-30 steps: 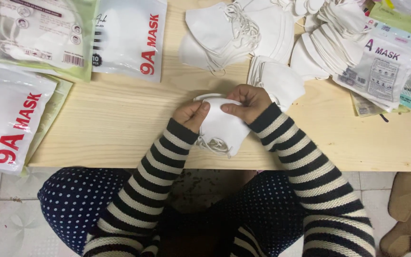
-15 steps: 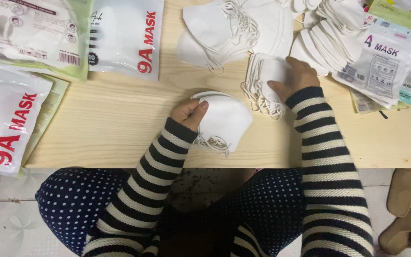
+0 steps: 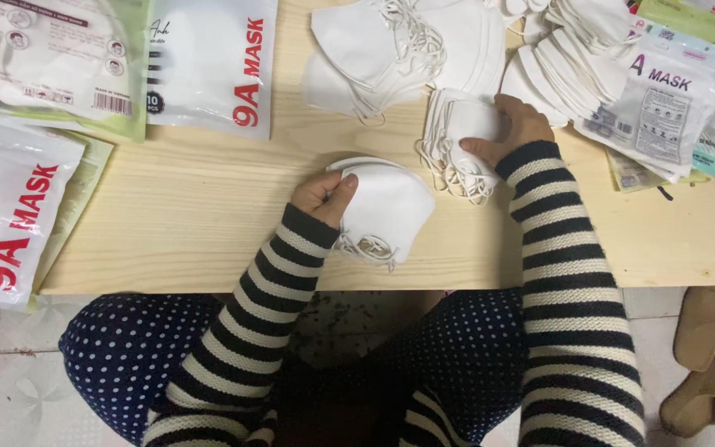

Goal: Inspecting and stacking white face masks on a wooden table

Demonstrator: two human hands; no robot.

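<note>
A: What's in view?

B: Top-down view of a pale wood table (image 3: 208, 215). The person's lap is below it, w/ striped sleeves reaching up. Left hand (image 3: 324, 194) is curled shut, pinching the upper left edge of a small stack of folded white masks (image 3: 386, 207) near the table's front edge, about centre. Their ear loops (image 3: 366, 247) trail out at the bottom.

A: And the right?

B: Right hand (image 3: 511, 124) lies on a second mask bundle (image 3: 457, 136), further back and to the right. Fingers are bent around its far side, thumb along the near edge, so it looks like a loose grasp. That bundle's elastic straps spill toward the front.

A: How would those handle?

B: My guess: very light, soft, springy fabric. A stack will fan or slide apart unless pinched through its full thickness. Best taken at the folded edge, not by the loops, which tangle and stretch.

A: Anything else?

B: Loose mask piles (image 3: 399, 50) at the back, white printed pouches (image 3: 208, 66) at left, more filled packets (image 3: 664, 108) at right. Tan shoes (image 3: 705, 356) sit on the floor.
</note>
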